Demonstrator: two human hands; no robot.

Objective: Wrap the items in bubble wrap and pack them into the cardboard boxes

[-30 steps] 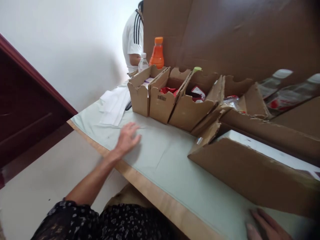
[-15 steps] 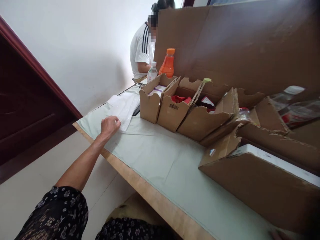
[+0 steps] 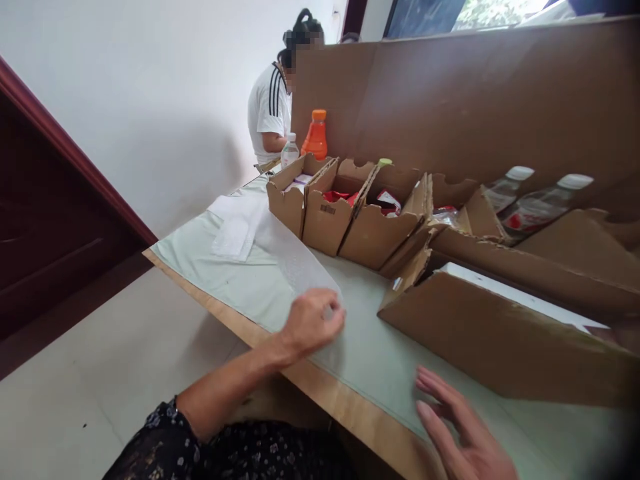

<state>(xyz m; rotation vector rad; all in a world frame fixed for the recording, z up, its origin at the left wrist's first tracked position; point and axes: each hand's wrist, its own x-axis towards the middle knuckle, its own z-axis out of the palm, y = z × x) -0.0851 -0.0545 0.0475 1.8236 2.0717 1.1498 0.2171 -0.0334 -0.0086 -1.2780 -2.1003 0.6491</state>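
Note:
My left hand (image 3: 313,321) is closed, pinching the near end of a clear bubble wrap bag (image 3: 305,260) over the table. The bag stretches back from my fingers toward the far left. Another folded piece of bubble wrap (image 3: 234,237) lies flat to its left. My right hand (image 3: 457,427) hovers at the lower right near the table's front edge, fingers apart and holding nothing. A large cardboard bin (image 3: 500,340) with a white box (image 3: 510,290) in it stands just beyond my right hand.
Several cardboard bins (image 3: 327,220) line the table (image 3: 360,287), some holding red packets. A tall cardboard panel (image 3: 425,107) rises behind them. An orange bottle (image 3: 315,137) and clear bottles (image 3: 545,203) stand around the bins. A person in a white shirt (image 3: 265,107) sits at the far end.
My left hand has moved right and nearer, drawing a bubble wrap bag off the pile. My right hand has come into fuller view at the lower right. The camera has turned slightly right.

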